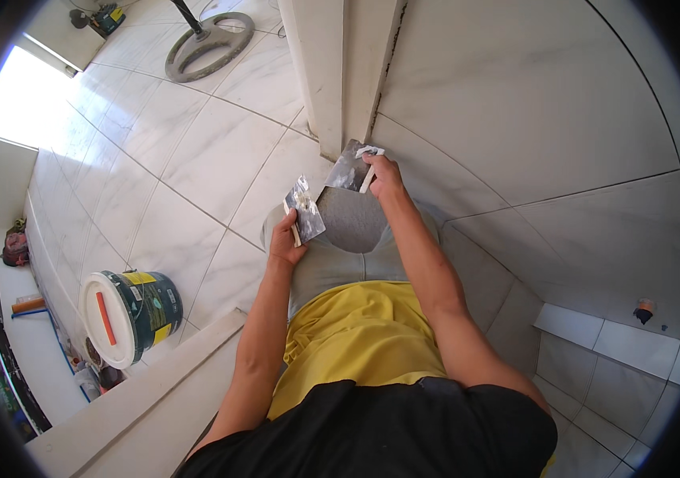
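My left hand (285, 240) is closed round the pale handle of a putty knife (305, 211), whose shiny metal blade carries some smeared filler. A wider putty knife (345, 169) is gripped in my right hand (386, 173), with white paste on its blade near the handle. The two blades are close together in front of my knees, and I cannot tell whether they touch. Just beyond the wider blade stands the foot of a cream door frame (332, 95). Grey trousers and a darker grey patch (352, 221) show below the blades.
To the left, a dark green bucket (156, 311) with a white lid stands on marbled floor tiles (188, 199). A round metal stand base (211, 49) sits farther off. A large-tiled wall (515, 103) rises close on my right, and a cream ledge (141, 390) runs at lower left.
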